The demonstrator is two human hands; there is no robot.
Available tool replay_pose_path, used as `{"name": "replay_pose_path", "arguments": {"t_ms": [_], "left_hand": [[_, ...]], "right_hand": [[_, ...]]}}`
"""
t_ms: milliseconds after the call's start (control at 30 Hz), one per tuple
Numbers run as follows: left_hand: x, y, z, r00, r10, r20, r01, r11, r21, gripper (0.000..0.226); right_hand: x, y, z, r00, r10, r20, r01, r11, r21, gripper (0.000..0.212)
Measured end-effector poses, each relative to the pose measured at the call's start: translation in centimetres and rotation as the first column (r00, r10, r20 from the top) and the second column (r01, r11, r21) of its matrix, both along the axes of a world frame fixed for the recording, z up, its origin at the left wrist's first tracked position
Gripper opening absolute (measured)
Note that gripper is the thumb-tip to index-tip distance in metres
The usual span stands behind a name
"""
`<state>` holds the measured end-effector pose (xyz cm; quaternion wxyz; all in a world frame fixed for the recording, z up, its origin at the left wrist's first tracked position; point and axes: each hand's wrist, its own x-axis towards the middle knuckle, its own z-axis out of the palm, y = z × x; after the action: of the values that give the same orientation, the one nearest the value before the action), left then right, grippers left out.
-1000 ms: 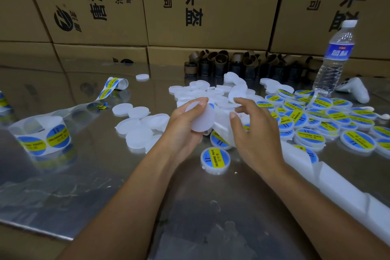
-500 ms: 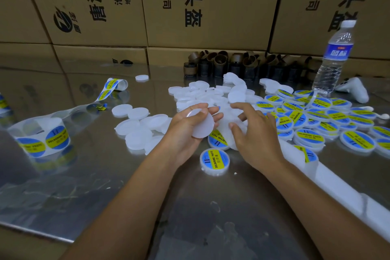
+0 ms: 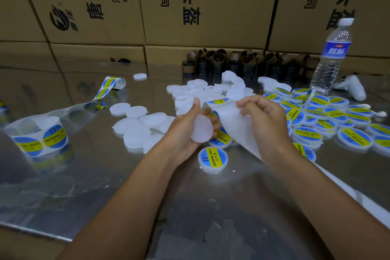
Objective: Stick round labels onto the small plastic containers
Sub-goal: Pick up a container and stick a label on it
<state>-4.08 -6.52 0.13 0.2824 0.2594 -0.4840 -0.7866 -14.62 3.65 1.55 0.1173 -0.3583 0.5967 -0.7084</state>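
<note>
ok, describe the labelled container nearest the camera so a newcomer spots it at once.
On the shiny metal table, find the left hand gripping a blank white container and the right hand pinching the label strip. Just nearer the camera than the left hand lies one round container, blue-and-yellow label up. Unlike the labelled pile to the right, nothing overlaps it.

I am seeing the blank container (image 3: 201, 131) hiding most fingers of the left hand (image 3: 181, 133). The right hand (image 3: 263, 118) and its forearm are covering part of the backing strip (image 3: 230, 124), which is running off the right edge. A label roll (image 3: 3, 105) is getting cut off at the left edge.
</note>
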Motion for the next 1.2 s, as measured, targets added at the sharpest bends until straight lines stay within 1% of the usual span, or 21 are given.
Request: {"name": "replay_pose_path", "arguments": {"t_ms": [100,200,300,367,400,467,500,567,667,800,900,1033,1100,1200], "left_hand": [[0.0,-0.1,0.1,0.995,0.094,-0.03,-0.093,0.995,0.03,0.039],[0.0,-0.1,-0.1,0.988,0.151,-0.022,-0.151,0.988,0.007,0.029],[0.2,-0.2,-0.1,0.981,0.185,-0.058,-0.186,0.983,-0.004,0.028],[0.2,-0.2,0.1,0.974,0.212,-0.086,-0.215,0.976,-0.035,0.026],[0.2,-0.2,0.1,0.97,0.225,-0.096,-0.231,0.972,-0.052,0.026],[0.2,-0.1,0.1,0.963,0.234,-0.131,-0.246,0.965,-0.086,0.029],[0.2,-0.1,0.1,0.962,0.225,-0.157,-0.243,0.964,-0.105,0.029],[0.2,-0.1,0.1,0.961,0.199,-0.192,-0.227,0.965,-0.135,0.027],[0.2,0.0,-0.1,0.973,0.139,-0.183,-0.175,0.964,-0.201,0.027],[0.2,0.3,-0.5,0.99,0.036,-0.14,-0.077,0.951,-0.3,0.021],[0.2,0.4,-0.5,0.994,0.025,-0.103,-0.058,0.942,-0.33,0.014],[0.2,0.5,-0.5,0.997,0.029,-0.075,-0.053,0.939,-0.338,0.012],[0.1,0.6,-0.4,0.997,0.023,-0.078,-0.048,0.943,-0.33,0.015],[0.1,0.6,-0.3,0.998,0.021,-0.052,-0.035,0.955,-0.295,0.034]], "right_hand": [[0.3,0.2,0.0,0.996,0.08,-0.047,-0.077,0.996,0.053,0.031],[0.5,0.2,0.0,0.991,0.091,-0.093,-0.081,0.991,0.108,0.032],[0.6,0.1,-0.2,0.988,0.025,-0.152,-0.006,0.992,0.125,0.03],[0.7,0.1,-0.6,0.953,-0.069,-0.296,0.117,0.982,0.148,0.022],[0.8,0.2,-0.8,0.906,-0.115,-0.407,0.197,0.967,0.165,0.017],[0.9,0.3,-1.3,0.748,-0.174,-0.64,0.343,0.928,0.148,0.011],[0.9,0.3,-1.5,0.67,-0.191,-0.717,0.383,0.917,0.113,0.011],[1.1,0.2,-1.6,0.576,-0.216,-0.788,0.415,0.908,0.055,0.017],[1.2,0.2,-1.4,0.52,-0.247,-0.818,0.423,0.906,-0.005,0.026],[1.1,0.2,-1.2,0.49,-0.281,-0.825,0.391,0.917,-0.079,0.028],[0.9,0.1,-1.4,0.461,-0.276,-0.843,0.368,0.924,-0.101,0.026],[0.7,0.1,-1.4,0.443,-0.302,-0.844,0.368,0.92,-0.135,0.023],[0.7,0.1,-1.4,0.434,-0.312,-0.845,0.378,0.914,-0.143,0.024],[0.5,0.1,-1.6,0.438,-0.288,-0.852,0.384,0.917,-0.112,0.028]]}}
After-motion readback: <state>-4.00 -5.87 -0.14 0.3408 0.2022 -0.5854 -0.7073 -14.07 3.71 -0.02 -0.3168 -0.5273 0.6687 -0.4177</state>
